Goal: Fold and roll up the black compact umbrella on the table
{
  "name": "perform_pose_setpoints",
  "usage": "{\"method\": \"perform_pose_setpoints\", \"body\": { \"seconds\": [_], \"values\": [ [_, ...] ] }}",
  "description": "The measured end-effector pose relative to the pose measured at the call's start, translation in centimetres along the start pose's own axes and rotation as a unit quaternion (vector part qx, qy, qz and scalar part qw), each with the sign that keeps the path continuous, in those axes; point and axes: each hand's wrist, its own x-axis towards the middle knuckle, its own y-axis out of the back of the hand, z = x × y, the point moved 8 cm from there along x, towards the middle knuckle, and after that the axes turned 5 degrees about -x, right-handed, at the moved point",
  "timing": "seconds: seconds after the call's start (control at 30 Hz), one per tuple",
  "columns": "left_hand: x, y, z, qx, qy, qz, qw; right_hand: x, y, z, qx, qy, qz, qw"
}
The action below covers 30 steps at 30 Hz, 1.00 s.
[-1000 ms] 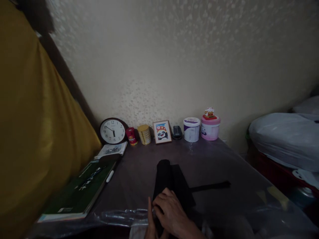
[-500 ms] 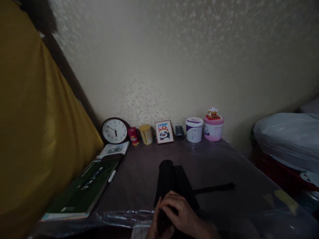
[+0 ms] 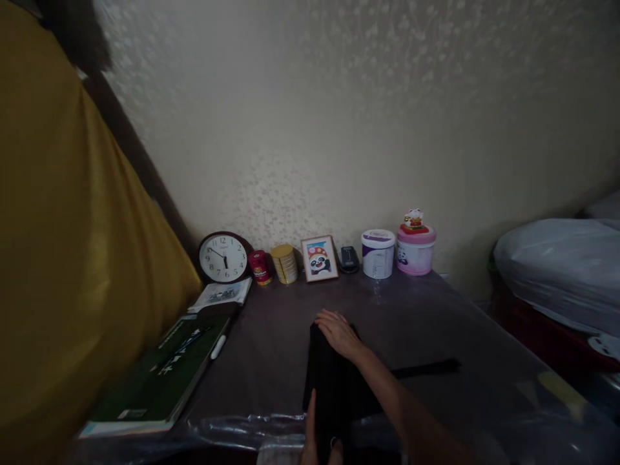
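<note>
A black rolled cloth lies lengthwise on the table in front of me, with a flatter black flap along its right side. A thin black strap runs out from it to the right. My right hand rests flat over the far end of the roll, fingers stretched out. At the near end, by the table edge, my left hand grips the roll from its left side, thumb and fingers around it. A small ring shows by the left thumb. Part of the left hand is cut off by the frame.
A purple-grey table under clear plastic holds a green book and a white pen at left. Along the wall stand a clock, a red can, a yellow-lidded tin, a panda picture and two tubs.
My right hand has moved from the near end, beside the left hand, forward to the far end of the roll and flattened there. My left hand stays at the near end.
</note>
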Motion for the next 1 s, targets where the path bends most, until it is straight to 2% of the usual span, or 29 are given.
{"method": "perform_pose_setpoints", "body": {
  "seconds": [0.07,0.13,0.3,0.37,0.43,0.53,0.6,0.7,0.77,0.83,0.93,1.0],
  "values": [
    [-0.1,0.0,0.3,-0.004,0.015,-0.006,1.0,0.5,0.4,1.0,-0.031,-0.058,0.027,0.997],
    [-0.1,0.1,0.6,-0.006,0.02,-0.008,1.0,-0.2,0.7,0.3,-0.035,-0.061,0.042,0.997],
    [-0.1,0.5,1.3,0.008,0.01,-0.004,1.0,-6.1,1.2,-5.6,0.041,0.051,0.0,0.998],
    [-0.2,0.5,1.0,0.009,0.016,-0.002,1.0,-8.6,1.8,-6.9,0.085,0.088,-0.02,0.992],
    [-0.3,0.4,0.6,0.004,0.025,0.003,1.0,-9.9,3.4,-4.5,0.111,0.009,0.045,0.993],
    [-0.5,0.2,-0.1,-0.009,0.039,0.007,0.999,-11.5,5.1,2.0,0.118,-0.175,0.165,0.963],
    [-0.6,0.0,-0.3,-0.013,0.043,0.007,0.999,-12.1,4.7,5.1,0.157,-0.237,0.178,0.942],
    [-0.6,0.0,-0.2,0.0,0.034,0.014,0.999,-12.5,3.2,6.9,0.25,-0.268,0.153,0.918],
    [-0.6,0.1,-0.1,0.007,0.032,0.02,0.999,-13.0,2.2,7.0,0.301,-0.294,0.127,0.898],
    [-0.6,0.1,0.0,0.004,0.038,0.02,0.999,-13.5,2.0,7.0,0.309,-0.317,0.127,0.888],
    [-0.7,-0.1,0.1,0.0,0.047,0.004,0.999,-14.1,3.2,7.2,0.232,-0.314,0.177,0.903],
    [-0.8,-0.1,0.1,0.014,0.056,-0.002,0.998,-14.0,3.2,7.4,0.205,-0.301,0.171,0.916]
  ]
}}
